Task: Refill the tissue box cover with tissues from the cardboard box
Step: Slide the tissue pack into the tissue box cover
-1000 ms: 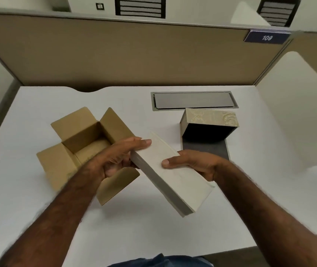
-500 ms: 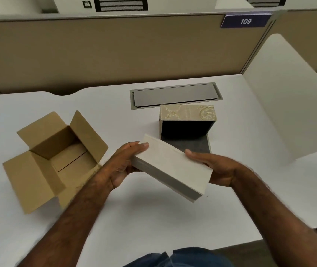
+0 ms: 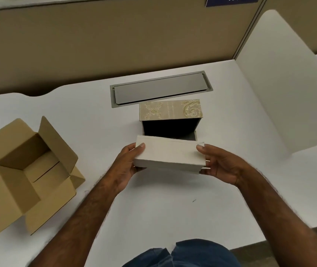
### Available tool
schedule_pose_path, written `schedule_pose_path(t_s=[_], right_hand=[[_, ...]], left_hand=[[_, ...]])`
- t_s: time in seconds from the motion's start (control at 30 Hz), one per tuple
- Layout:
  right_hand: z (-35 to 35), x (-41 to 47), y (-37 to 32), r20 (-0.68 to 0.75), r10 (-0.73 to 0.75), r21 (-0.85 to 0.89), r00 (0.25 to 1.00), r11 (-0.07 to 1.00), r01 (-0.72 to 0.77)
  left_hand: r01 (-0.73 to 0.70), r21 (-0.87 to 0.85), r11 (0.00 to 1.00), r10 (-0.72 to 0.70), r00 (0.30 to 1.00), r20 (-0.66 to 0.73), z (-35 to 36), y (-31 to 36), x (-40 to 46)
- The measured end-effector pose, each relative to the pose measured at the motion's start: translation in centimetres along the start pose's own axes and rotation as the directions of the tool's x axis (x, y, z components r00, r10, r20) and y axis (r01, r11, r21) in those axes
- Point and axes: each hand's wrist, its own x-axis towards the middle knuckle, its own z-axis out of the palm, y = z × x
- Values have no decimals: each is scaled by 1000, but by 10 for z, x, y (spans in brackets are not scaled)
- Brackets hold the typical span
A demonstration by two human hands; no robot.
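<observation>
White tissue stack [image 3: 170, 154] | gripped by left hand [image 3: 124, 166], right hand [image 3: 224, 166] fingers | hides cover [image 3: 170, 111] opening's lower edge

A dark blue sign [image 3: 231, 0] is being shown on top of the tan partition [image 3: 115, 41] at the upper edge, its white number being cut off by the frame, so it cannot be read. No other text is being displayed.

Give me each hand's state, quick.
Left hand: shut on the tissue stack, left end.
Right hand: shut on its right end.
</observation>
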Motion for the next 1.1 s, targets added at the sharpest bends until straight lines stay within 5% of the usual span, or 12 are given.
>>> schedule_pose_path(t_s=[0.4,1.1], right_hand=[[-13,57,-8,-201,-84,-123,976,991,60],[-8,68,-13,-257,-178,-220,950,968,122]], left_hand=[[44,167,985,-32,997,-74,16,-8,53],[85,408,909,-2,980,-198,24,1,64]])
